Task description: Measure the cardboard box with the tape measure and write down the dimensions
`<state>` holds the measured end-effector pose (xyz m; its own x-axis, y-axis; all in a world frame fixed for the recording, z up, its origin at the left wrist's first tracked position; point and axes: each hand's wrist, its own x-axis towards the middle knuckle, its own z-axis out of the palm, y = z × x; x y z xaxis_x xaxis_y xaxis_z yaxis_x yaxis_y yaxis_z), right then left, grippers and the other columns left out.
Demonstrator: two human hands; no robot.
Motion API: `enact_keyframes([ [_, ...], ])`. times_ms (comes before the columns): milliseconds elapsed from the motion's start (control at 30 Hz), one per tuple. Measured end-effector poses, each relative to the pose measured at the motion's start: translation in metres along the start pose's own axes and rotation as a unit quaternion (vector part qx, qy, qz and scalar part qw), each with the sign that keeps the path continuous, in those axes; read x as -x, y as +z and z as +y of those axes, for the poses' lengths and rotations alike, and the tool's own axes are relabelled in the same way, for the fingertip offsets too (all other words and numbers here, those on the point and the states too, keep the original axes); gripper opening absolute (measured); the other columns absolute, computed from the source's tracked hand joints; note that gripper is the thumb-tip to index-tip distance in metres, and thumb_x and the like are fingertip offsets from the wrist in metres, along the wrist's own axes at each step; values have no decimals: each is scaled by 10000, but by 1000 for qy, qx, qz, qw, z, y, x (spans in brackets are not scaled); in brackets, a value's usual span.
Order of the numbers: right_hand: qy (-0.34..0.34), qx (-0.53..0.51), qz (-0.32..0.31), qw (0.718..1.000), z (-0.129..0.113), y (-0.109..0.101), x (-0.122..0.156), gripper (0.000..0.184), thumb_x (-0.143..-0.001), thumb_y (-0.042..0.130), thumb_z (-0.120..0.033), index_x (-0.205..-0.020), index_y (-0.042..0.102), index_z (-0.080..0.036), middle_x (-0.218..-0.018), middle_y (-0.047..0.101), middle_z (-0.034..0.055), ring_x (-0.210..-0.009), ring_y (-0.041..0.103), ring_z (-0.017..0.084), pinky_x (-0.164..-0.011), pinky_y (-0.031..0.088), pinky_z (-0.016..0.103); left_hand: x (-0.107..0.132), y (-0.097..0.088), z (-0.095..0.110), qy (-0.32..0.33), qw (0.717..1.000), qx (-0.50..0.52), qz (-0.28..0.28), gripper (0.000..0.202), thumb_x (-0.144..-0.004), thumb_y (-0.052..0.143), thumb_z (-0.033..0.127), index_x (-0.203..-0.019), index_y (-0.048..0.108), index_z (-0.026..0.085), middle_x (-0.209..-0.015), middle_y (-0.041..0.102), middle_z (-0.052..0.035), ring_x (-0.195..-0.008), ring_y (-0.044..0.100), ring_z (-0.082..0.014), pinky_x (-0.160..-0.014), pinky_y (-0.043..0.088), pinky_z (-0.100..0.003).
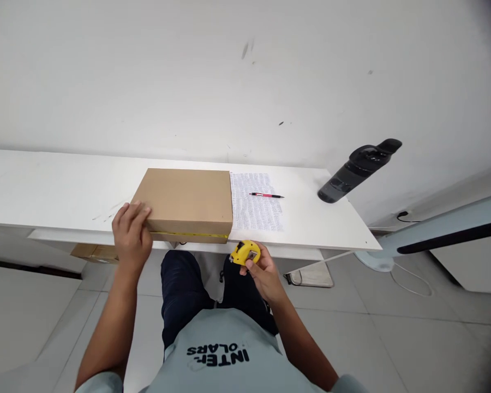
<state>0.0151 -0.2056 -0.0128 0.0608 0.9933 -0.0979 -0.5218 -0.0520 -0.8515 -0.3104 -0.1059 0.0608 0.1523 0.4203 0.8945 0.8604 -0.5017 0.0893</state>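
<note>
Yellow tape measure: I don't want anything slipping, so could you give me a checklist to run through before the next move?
1. Tape measure held in the right hand: ok.
2. Left hand on the box, at its near left corner: ok.
3. Yellow blade running along the box's front face: ok.
4. Blade's left end at the box's edge: cannot tell, the left hand hides it.
5. Blade markings readable: cannot tell, too small.
6. Pen lying on the paper, apart from the box: ok.

Scuffed white wall [180,82] behind long white table [57,188]; grey tiled floor [343,338].
</note>
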Motion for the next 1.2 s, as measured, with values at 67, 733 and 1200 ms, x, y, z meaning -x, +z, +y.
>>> enact_keyframes([
  [67,-14,-2,-45,999,-7,17,-2,598,-733,880,-399,-1224,553,-306,-949,676,-19,-574,614,99,-575,549,273,-1,-3,34,44,999,16,-13,472,-868,602,143,-1336,592,207,-1377,631,-156,-1406,488,-315,-1149,408,-553],
  [733,-256,166,25,952,-75,14,-24,540,-869,754,-375,-1373,562,-348,-1047,654,16,-706,634,125,-734,597,345,-25,-59,-41,-6,994,-100,43,240,-881,644,183,-1107,716,217,-1136,745,-54,-1022,697,-213,-939,547,-417],
  [1200,-258,270,4,928,-61,32,-73,614,-937,627,-493,-1496,459,-303,-1359,584,98,-994,613,197,-904,547,385,1,-32,-41,-206,964,130,-104,374,-983,520,462,-1276,663,279,-1346,651,-66,-1299,577,-231,-1142,447,-450],
])
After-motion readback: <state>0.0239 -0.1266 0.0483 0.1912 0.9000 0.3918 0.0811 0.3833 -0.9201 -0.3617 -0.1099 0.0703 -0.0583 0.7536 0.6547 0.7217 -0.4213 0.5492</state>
